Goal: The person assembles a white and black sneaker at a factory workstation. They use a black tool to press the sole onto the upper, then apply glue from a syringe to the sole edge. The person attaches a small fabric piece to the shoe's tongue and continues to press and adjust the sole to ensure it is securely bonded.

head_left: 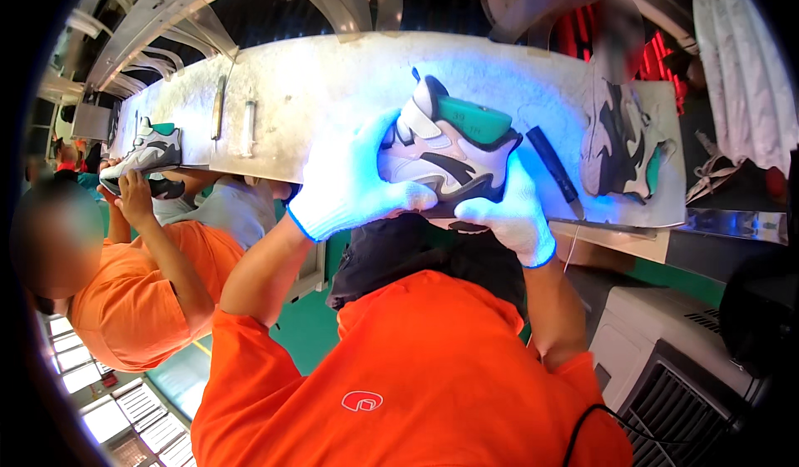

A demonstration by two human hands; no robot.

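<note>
Both my hands wear white knit gloves lit by bluish light. Between them I hold a white and grey sneaker [445, 155] with dark trim, a strap and a green shoe last [474, 120] filling its opening. My left hand [349, 180] wraps the shoe's left end, its thumb along the lower side. My right hand [512, 213] grips the right end from below, thumb near the sole. The fingers behind the shoe are hidden. Right of the shoe lies a black-handled tool [552, 165] on the pale worktable [300, 76], close to my right hand but apart from it.
Another sneaker [616, 146] stands at the table's right end. A syringe [248, 128] and a slim wooden-handled tool [218, 107] lie to the left. At far left a co-worker in orange [158, 284] holds a similar shoe [146, 146]. A grey vented machine [666, 359] stands at lower right.
</note>
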